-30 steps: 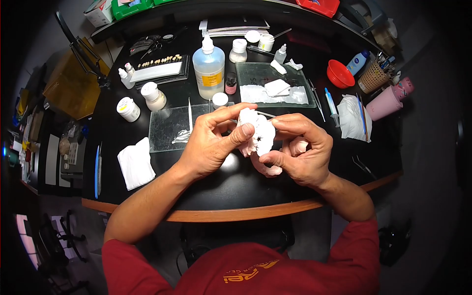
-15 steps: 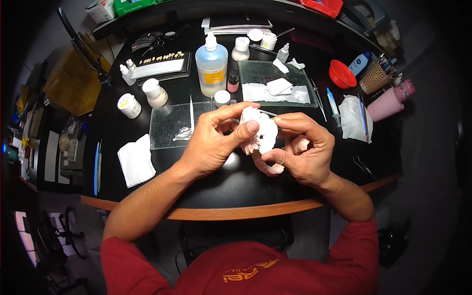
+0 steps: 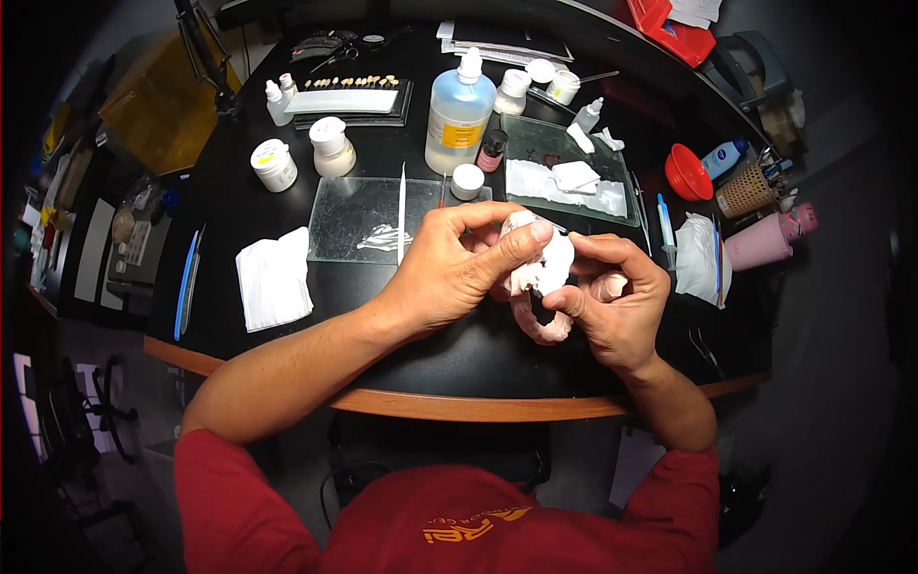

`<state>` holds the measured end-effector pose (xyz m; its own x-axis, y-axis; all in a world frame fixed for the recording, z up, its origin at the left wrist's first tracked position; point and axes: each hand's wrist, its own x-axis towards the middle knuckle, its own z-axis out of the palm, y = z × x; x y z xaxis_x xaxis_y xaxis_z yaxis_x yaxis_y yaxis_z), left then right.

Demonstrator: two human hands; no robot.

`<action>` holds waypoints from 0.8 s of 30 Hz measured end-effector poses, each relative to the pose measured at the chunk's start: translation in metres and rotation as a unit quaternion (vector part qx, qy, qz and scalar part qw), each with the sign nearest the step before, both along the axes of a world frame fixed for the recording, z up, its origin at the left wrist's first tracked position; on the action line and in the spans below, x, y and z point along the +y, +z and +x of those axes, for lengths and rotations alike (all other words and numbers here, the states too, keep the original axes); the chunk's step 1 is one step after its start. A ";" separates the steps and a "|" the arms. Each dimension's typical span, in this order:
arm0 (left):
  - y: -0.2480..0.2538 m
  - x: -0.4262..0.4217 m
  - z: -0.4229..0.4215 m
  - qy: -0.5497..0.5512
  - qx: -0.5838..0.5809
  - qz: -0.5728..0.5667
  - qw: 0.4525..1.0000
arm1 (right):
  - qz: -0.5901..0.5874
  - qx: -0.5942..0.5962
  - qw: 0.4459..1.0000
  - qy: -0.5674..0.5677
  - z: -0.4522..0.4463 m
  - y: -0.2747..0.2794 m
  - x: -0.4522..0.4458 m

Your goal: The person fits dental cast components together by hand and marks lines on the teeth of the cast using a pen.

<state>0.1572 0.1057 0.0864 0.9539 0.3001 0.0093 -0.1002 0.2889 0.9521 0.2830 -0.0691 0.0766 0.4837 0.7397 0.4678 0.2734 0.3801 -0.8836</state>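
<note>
Looks like a 2-handed handling step: left hand (image 3: 435, 273) and right hand (image 3: 626, 311) pinch the white plaster piece (image 3: 556, 262) over the black table (image 3: 445, 368), curved pink piece (image 3: 545, 330) just below. Can't tell if they're joined, so I'd say the next move calls for steady fingers.

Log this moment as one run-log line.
left hand: holding pale cast | right hand: also on cast | beyond: left glass plate, large bottle | left side: folded tissue

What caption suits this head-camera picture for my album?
Two bare hands hold a white, lumpy piece above a black desk.
</note>
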 end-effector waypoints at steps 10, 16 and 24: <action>-0.003 0.000 -0.002 -0.013 -0.012 0.030 0.999 | -0.002 -0.044 0.999 -0.010 0.001 -0.001 -0.001; -0.011 -0.002 0.001 -0.009 -0.032 0.041 0.999 | 0.032 -0.150 0.986 -0.070 0.001 0.001 -0.001; -0.009 0.002 0.001 -0.011 -0.070 0.055 0.996 | 0.022 -0.196 0.976 -0.095 0.000 0.009 -0.003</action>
